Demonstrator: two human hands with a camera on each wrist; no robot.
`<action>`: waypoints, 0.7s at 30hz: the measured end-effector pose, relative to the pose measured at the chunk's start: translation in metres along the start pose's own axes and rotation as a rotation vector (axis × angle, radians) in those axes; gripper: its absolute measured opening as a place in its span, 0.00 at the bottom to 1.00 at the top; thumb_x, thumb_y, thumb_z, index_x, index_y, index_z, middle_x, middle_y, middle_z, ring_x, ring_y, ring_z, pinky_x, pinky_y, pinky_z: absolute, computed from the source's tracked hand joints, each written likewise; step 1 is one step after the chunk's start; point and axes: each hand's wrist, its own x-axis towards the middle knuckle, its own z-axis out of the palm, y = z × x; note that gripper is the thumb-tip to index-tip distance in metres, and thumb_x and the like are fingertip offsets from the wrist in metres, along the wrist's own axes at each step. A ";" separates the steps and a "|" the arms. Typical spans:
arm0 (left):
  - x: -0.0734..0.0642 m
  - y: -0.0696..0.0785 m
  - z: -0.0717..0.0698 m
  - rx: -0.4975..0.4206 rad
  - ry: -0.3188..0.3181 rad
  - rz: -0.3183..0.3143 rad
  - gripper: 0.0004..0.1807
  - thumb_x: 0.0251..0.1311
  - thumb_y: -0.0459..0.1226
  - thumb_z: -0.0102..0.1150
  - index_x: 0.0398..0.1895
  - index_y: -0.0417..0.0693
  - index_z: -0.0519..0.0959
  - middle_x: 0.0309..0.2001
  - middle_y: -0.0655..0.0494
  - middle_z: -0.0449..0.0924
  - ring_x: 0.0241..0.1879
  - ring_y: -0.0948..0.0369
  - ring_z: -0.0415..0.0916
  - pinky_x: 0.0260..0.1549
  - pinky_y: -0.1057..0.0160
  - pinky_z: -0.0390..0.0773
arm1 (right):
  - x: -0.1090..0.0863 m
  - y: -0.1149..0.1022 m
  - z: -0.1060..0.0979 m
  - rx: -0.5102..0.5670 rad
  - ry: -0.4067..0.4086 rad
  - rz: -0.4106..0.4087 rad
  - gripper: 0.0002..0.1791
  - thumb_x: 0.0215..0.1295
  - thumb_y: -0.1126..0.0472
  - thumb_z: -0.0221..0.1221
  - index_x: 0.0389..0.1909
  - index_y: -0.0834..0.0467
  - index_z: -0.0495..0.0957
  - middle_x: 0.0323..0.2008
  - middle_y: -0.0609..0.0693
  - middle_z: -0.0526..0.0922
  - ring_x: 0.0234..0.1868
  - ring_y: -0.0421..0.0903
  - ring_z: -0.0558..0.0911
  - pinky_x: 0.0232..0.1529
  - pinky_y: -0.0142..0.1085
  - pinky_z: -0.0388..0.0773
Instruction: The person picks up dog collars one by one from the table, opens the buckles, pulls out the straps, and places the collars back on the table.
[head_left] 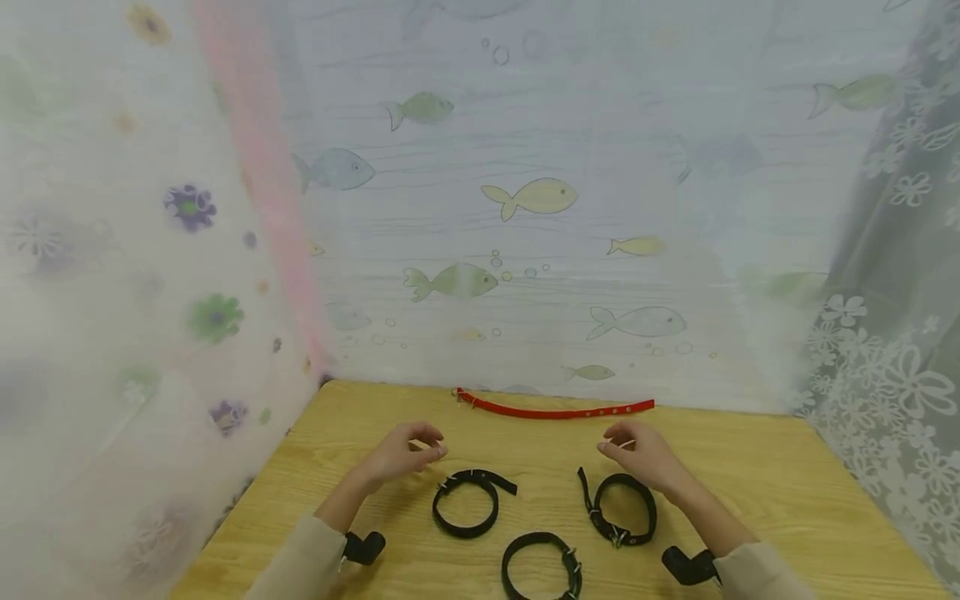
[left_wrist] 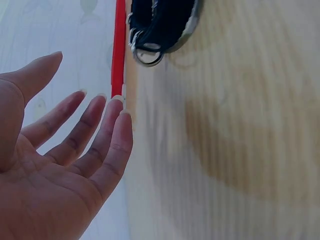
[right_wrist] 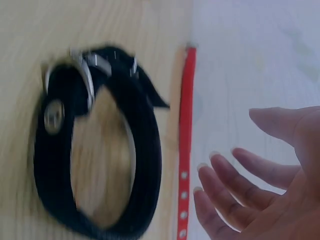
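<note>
My left hand [head_left: 405,457] hovers above the table with loosely bent fingers and holds nothing. Opposite it, my right hand [head_left: 643,458] is likewise empty, its fingers relaxed. Behind both lies an unbuckled red collar [head_left: 555,415], stretched out along the table's far edge, its punched holes toward the right. A black collar [head_left: 462,532] buckled into a loop lies by the left hand. Another black looped collar [head_left: 652,508] sits below the right hand; its buckle and ring show large in the right wrist view. Between them, nearer me, is a third black looped collar [head_left: 507,567], cut by the frame's bottom.
The wooden table [head_left: 420,408] is backed by a pale fish-print curtain [head_left: 540,275]. A flowered curtain [head_left: 150,333] hangs at the left and white lace [head_left: 877,375] at the right. Black wrist-worn devices [head_left: 365,550] sit under both forearms.
</note>
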 end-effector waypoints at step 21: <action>-0.023 -0.012 0.025 0.074 -0.008 0.018 0.23 0.65 0.38 0.69 0.57 0.33 0.79 0.50 0.44 0.82 0.43 0.54 0.80 0.35 0.58 0.81 | 0.014 -0.048 0.078 -0.007 -0.271 -0.245 0.22 0.68 0.59 0.66 0.52 0.74 0.79 0.40 0.56 0.83 0.38 0.52 0.83 0.34 0.39 0.81</action>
